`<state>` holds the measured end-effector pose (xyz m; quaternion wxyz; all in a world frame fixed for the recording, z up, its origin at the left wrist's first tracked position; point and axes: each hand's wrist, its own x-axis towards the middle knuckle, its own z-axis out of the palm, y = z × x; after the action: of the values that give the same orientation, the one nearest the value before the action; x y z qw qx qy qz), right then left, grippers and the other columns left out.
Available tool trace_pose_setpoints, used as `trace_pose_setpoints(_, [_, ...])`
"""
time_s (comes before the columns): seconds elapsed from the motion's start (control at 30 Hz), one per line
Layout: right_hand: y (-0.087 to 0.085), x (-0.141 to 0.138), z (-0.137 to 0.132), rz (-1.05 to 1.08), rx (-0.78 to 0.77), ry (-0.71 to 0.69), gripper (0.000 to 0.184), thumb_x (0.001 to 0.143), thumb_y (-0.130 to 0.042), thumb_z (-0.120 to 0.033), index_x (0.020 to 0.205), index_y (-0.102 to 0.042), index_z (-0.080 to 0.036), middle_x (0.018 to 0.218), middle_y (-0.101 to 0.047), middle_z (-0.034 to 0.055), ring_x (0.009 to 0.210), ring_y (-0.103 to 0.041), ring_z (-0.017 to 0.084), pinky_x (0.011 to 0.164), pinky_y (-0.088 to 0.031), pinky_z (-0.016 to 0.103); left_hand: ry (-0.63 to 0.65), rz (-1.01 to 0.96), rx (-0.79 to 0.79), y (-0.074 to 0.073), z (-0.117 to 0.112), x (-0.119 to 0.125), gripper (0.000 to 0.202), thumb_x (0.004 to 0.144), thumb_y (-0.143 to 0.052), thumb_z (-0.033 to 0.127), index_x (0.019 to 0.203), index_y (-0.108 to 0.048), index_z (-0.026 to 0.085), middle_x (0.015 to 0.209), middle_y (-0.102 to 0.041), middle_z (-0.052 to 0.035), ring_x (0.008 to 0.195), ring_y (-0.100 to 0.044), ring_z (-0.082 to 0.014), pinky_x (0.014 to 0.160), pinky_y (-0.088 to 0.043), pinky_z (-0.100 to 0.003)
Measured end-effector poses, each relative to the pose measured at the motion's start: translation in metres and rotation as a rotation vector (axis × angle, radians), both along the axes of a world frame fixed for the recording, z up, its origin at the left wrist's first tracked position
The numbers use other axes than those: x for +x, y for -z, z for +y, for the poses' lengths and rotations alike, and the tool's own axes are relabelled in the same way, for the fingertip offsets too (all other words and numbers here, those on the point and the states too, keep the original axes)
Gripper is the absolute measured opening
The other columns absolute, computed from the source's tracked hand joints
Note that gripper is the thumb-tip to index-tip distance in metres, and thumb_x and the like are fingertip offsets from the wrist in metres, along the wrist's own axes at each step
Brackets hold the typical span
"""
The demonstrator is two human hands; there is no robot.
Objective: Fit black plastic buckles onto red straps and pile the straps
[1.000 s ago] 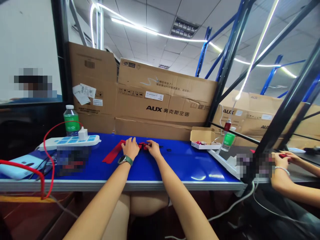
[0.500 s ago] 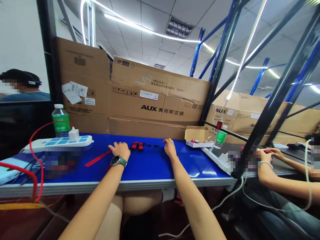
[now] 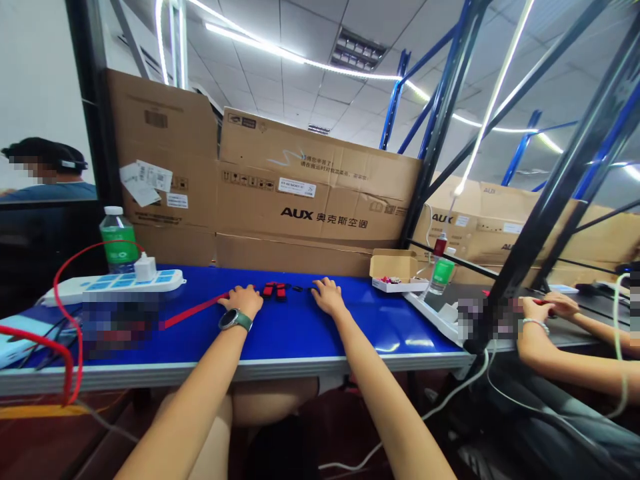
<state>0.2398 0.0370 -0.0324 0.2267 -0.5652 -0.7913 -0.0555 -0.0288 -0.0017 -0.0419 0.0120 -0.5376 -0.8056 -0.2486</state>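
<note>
Red strap (image 3: 193,311), likely limp and light (pinch its end), lies mid-frame under the curled left hand (image 3: 243,300), grip unclear; right hand (image 3: 327,296) spread, empty.

Glossy deep-blue table top (image 3: 290,337) under both hands, and a bright red strap (image 3: 193,311) streaks out from the left hand (image 3: 243,300). Between it and the right hand (image 3: 327,295) sit red-and-black clips (image 3: 275,291). A green-banded watch (image 3: 231,320) is on the left wrist, and beyond the fingers are plain brown cardboard boxes (image 3: 320,193) with black print.

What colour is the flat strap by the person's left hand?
Red. The flat strap shows best in the head view.
</note>
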Motion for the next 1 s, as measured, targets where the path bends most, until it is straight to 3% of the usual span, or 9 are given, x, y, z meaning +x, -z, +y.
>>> trace_pose_setpoints(0.1, [0.002, -0.022, -0.007, -0.069, -0.011, -0.224, 0.047, 0.102, -0.040, -0.043, 0.148, -0.044, -0.034, 0.154, -0.043, 0.0078, 0.139, -0.039, 0.027, 0.111, -0.029, 0.049, -0.007, -0.014, 0.007, 0.003, 0.005, -0.002, 0.041, 0.091, -0.042, 0.036, 0.122, -0.066, 0.021, 0.135, -0.057, -0.0237, 0.130, -0.046, -0.0444, 0.098, -0.029, -0.073])
trace_pose_setpoints(0.2, [0.006, -0.041, -0.007, -0.124, -0.034, -0.313, 0.050, 0.103, -0.039, -0.040, 0.152, -0.037, -0.035, 0.162, -0.033, 0.0042, 0.148, -0.029, 0.025, 0.118, -0.018, 0.051, 0.054, 0.019, 0.089, 0.001, 0.006, 0.002, 0.051, 0.094, -0.040, 0.045, 0.137, -0.057, 0.023, 0.152, -0.043, -0.0226, 0.140, -0.036, -0.0443, 0.104, -0.026, -0.072])
trace_pose_setpoints(0.3, [0.008, -0.053, 0.000, -0.145, -0.034, -0.354, 0.053, 0.101, -0.040, -0.034, 0.154, -0.034, -0.032, 0.163, -0.030, 0.0041, 0.150, -0.026, 0.024, 0.120, -0.014, 0.053, 0.304, 0.068, 0.132, -0.001, 0.006, 0.010, 0.057, 0.096, -0.038, 0.056, 0.149, -0.043, 0.036, 0.163, -0.027, -0.0134, 0.145, -0.032, -0.0417, 0.106, -0.029, -0.071])
trace_pose_setpoints(0.37, [0.009, -0.057, 0.006, -0.150, -0.058, -0.372, 0.054, 0.101, -0.040, -0.033, 0.154, -0.035, -0.030, 0.163, -0.030, 0.0049, 0.150, -0.026, 0.025, 0.120, -0.014, 0.054, 0.459, 0.097, 0.076, 0.000, 0.007, 0.015, 0.056, 0.095, -0.041, 0.057, 0.148, -0.043, 0.041, 0.164, -0.028, -0.0089, 0.142, -0.038, -0.0396, 0.106, -0.033, -0.066])
trace_pose_setpoints(0.57, [0.007, -0.055, 0.011, -0.124, -0.140, -0.256, 0.047, 0.101, -0.040, -0.044, 0.143, -0.047, -0.024, 0.151, -0.048, 0.0127, 0.137, -0.045, 0.028, 0.113, -0.030, 0.052, 0.593, 0.215, 0.058, 0.007, 0.017, 0.018, 0.051, 0.098, -0.043, 0.043, 0.148, -0.046, 0.035, 0.159, -0.039, -0.0093, 0.137, -0.048, -0.0306, 0.110, -0.035, -0.053])
trace_pose_setpoints(0.67, [0.005, -0.042, 0.007, -0.131, -0.125, -0.208, 0.043, 0.101, -0.042, -0.047, 0.133, -0.053, -0.022, 0.137, -0.057, 0.0140, 0.126, -0.054, 0.029, 0.106, -0.037, 0.049, 0.588, 0.211, 0.040, 0.009, 0.021, 0.022, 0.052, 0.099, -0.040, 0.040, 0.150, -0.042, 0.034, 0.159, -0.038, -0.0107, 0.138, -0.047, -0.0307, 0.111, -0.031, -0.058])
trace_pose_setpoints(0.8, [0.002, -0.020, 0.005, -0.096, -0.165, -0.122, 0.040, 0.101, -0.043, -0.047, 0.128, -0.055, -0.020, 0.135, -0.058, 0.0138, 0.124, -0.055, 0.027, 0.109, -0.033, 0.051, 0.635, 0.196, -0.006, 0.008, 0.029, 0.028, 0.052, 0.100, -0.037, 0.039, 0.151, -0.039, 0.036, 0.160, -0.036, -0.0091, 0.143, -0.039, -0.0313, 0.112, -0.021, -0.067])
trace_pose_setpoints(0.9, [0.000, -0.008, 0.007, -0.049, -0.167, -0.086, 0.043, 0.102, -0.040, -0.044, 0.136, -0.051, -0.020, 0.145, -0.051, 0.0144, 0.136, -0.045, 0.027, 0.116, -0.023, 0.054, 0.701, 0.174, 0.001, 0.006, 0.034, 0.029, 0.052, 0.099, -0.039, 0.040, 0.151, -0.037, 0.040, 0.162, -0.035, -0.0062, 0.143, -0.037, -0.0326, 0.110, -0.023, -0.066])
trace_pose_setpoints(1.0, [0.000, -0.004, 0.008, -0.003, -0.169, 0.006, 0.054, 0.101, -0.036, -0.052, 0.150, -0.039, -0.030, 0.163, -0.028, 0.0095, 0.151, -0.019, 0.031, 0.116, -0.014, 0.064, 0.637, 0.192, 0.063, -0.001, 0.029, 0.031, 0.053, 0.097, -0.043, 0.041, 0.150, -0.041, 0.037, 0.161, -0.036, -0.0086, 0.136, -0.043, -0.0359, 0.108, -0.026, -0.064])
